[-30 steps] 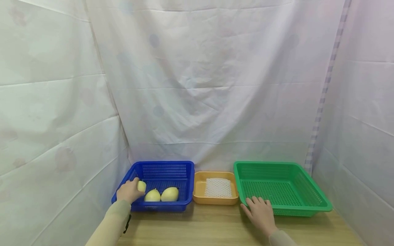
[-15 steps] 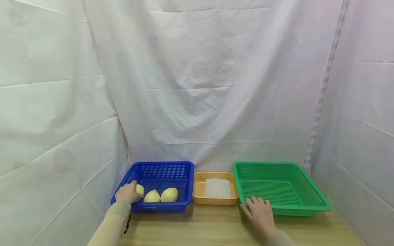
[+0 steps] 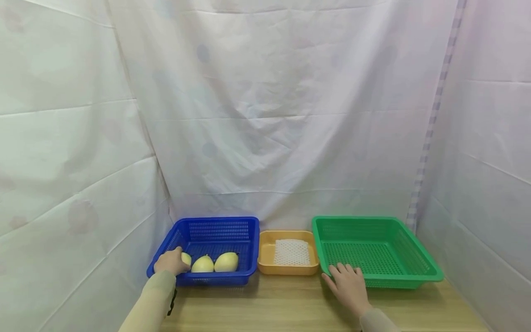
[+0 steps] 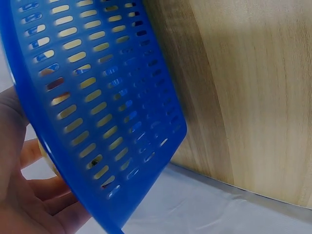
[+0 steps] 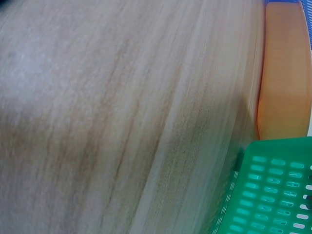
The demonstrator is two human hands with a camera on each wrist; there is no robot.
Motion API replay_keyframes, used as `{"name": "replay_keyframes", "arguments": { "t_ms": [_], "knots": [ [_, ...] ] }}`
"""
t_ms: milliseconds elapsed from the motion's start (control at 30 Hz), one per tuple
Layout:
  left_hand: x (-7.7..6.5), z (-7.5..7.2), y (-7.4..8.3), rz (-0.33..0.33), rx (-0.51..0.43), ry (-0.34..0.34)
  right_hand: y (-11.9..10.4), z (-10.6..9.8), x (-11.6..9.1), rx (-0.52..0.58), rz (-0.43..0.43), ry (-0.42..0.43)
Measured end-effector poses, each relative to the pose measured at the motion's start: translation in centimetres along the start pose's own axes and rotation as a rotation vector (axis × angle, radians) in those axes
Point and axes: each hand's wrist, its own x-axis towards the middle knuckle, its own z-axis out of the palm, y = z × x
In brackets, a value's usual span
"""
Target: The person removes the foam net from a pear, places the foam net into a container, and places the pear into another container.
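In the head view my left hand [image 3: 171, 262] reaches over the front left corner of the blue basket [image 3: 224, 279] and holds a pale yellow pear [image 3: 187, 259], mostly covered by the hand. Two more pears lie to its right, a nearer one [image 3: 203, 264] and a plumper one [image 3: 227, 262]. The left wrist view has the curled fingers [image 4: 51, 187] around the pear, behind the basket's slotted wall [image 4: 97, 112]. My right hand [image 3: 348, 287] rests on the front left rim of the green basket [image 3: 408, 278], fingers loosely extended over it; the right wrist view leaves this hand out.
Between the baskets stands a shallow orange tray [image 3: 290, 270] with a white foam net [image 3: 292, 252] in it. All three sit on a wood-grain table [image 3: 269, 306]. White cloth [image 3: 269, 138] hangs behind and on both sides.
My left hand has lowered with the pear into the blue basket, beside the other two pears. The right hand stays on the green rim. The head view has shifted slightly.
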Motion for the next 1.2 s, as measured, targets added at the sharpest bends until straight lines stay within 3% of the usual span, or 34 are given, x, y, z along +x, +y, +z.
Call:
{"name": "replay_keyframes", "arguments": {
  "t_ms": [400,1200],
  "knots": [
    [0.23,0.14,0.20,-0.016,-0.013,-0.029,-0.20,-0.18,0.12,-0.016,0.015,-0.035],
    [0.53,0.25,-0.28,-0.053,-0.090,-0.085,0.06,0.23,0.09,-0.018,0.010,-0.022]
  ]
}}
